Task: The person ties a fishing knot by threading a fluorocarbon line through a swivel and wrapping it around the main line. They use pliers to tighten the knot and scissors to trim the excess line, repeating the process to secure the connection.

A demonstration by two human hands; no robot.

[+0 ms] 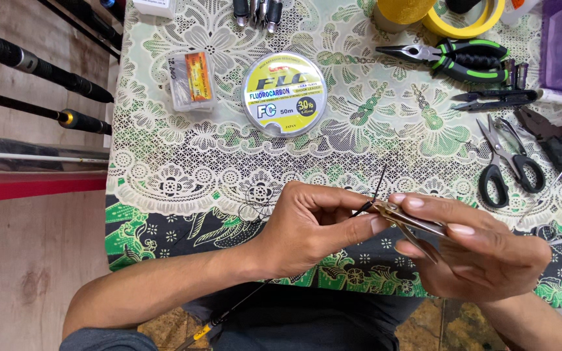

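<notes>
Two hands meet just above the near edge of the table point(164, 162), which is covered with a green-and-white patterned cloth. My left hand point(307, 227) is curled, its thumb and forefinger pinched shut on a thin dark rod tip point(380, 182) that sticks up and slightly to the right out of the pinch. My right hand point(482, 250) is closed around a small brass-coloured tool point(411, 221) — I read it as a pair of fine pliers or snips, though I can't say which — whose nose touches the rod tip right where the left fingertips hold it. A loose tangle of thin dark line point(255, 198) lies on the cloth just left of the left hand.

Farther back, well apart from the hands, I see a round yellow line spool point(284, 93), a small clear plastic box point(191, 79) beside it, green-handled pliers point(456, 58), black-handled scissors point(508, 162) and a roll of yellow tape point(469, 19). Dark fishing rods point(40, 68) lie off the table's left side.
</notes>
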